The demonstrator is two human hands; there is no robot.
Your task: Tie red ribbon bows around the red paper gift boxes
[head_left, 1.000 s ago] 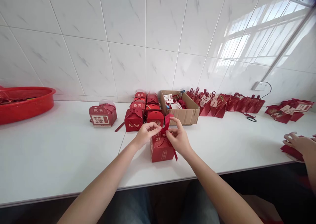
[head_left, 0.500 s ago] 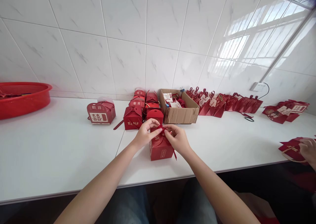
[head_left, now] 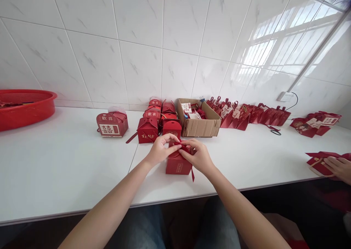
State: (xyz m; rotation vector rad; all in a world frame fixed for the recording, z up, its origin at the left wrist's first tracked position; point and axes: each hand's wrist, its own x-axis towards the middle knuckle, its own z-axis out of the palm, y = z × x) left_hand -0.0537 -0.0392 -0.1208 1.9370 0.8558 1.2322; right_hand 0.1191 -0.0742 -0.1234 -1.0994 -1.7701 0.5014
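Observation:
A small red gift box (head_left: 177, 164) stands on the white counter (head_left: 68, 161) right in front of me. A dark red ribbon (head_left: 184, 147) lies across its top, with one tail hanging down its right side. My left hand (head_left: 159, 151) pinches the ribbon from the left at the box's top. My right hand (head_left: 197, 154) pinches it from the right, fingers pressed together over the lid. Both hands nearly meet above the box.
Behind the box stand several closed red gift boxes (head_left: 148, 130), one apart at the left (head_left: 112, 124), and an open cardboard box (head_left: 197, 122) with cards. Red bags (head_left: 246, 114) line the wall. A red basin (head_left: 24, 108) sits far left. Another person's hand (head_left: 336, 166) holds a red box at right.
The ribbon loop that stood up above the box has been pulled down flat onto the lid. My hands have dropped lower and closer together. The other person's hand shifted at the right.

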